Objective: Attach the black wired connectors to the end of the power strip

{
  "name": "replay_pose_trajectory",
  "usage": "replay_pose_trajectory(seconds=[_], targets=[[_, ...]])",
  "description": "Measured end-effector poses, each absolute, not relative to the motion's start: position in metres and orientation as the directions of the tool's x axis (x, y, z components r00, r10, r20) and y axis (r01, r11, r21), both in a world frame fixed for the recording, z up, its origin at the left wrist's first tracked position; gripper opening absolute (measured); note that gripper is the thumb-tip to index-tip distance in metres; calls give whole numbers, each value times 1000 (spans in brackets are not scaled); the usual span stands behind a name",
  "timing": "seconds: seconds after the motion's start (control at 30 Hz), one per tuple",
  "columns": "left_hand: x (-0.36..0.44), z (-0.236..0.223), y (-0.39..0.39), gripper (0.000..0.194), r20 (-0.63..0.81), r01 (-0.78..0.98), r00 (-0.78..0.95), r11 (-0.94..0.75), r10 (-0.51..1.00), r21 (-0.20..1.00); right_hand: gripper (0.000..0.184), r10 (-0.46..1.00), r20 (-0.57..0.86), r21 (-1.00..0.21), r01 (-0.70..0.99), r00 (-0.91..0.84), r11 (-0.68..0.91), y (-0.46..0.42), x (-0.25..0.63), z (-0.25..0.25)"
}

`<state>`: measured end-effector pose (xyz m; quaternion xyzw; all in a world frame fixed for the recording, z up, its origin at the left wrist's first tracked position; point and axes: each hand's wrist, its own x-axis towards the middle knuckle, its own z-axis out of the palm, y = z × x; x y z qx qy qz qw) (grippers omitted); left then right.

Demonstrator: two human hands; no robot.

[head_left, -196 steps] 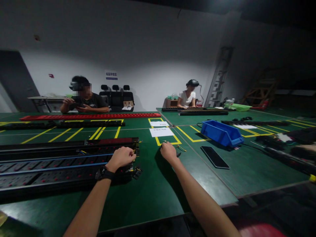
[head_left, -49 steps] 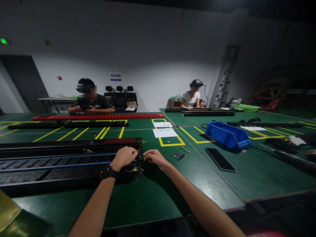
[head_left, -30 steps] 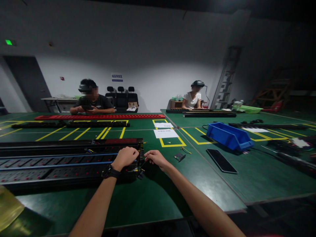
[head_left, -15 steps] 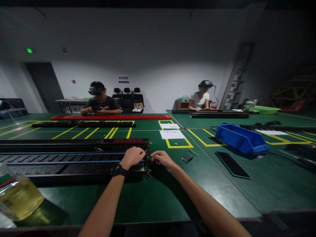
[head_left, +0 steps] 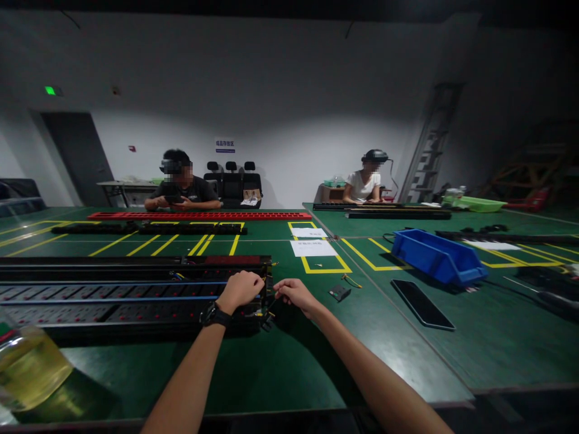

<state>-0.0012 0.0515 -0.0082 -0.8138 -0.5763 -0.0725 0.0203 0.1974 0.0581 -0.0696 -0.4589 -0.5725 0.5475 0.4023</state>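
Unfortunately, the long black strips [head_left: 149, 313] cannot be seen whole: they run off the left edge, and the left hand [head_left: 243, 289] covers part of their right end. The left fingertips are hidden, so what they grip cannot be told. A bottle [head_left: 34, 364] of yellow liquid is also cut off at the left. The strips' end, with small dark bits [head_left: 266, 322] sticking out, lies just left of the right hand [head_left: 296, 295], whose thumb and forefinger are pressed together; whether they pinch a wire is too dark to tell. Both forearms reach forward from below, the right hand turned inward
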Motion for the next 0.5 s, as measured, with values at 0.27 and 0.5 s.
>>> replay_pose_trajectory(seconds=[0.27, 0.5], targets=[[0, -6, 49, 42, 142, 943, 321, -330, 936, 47, 24, 966, -26, -996, 90, -256, -2, 59, 197, -72], [1, -3, 47, 41, 127, 938, 332, -341, 935, 58, 25, 964, -33, -994, 112, -263, -4, 60, 197, -72]])
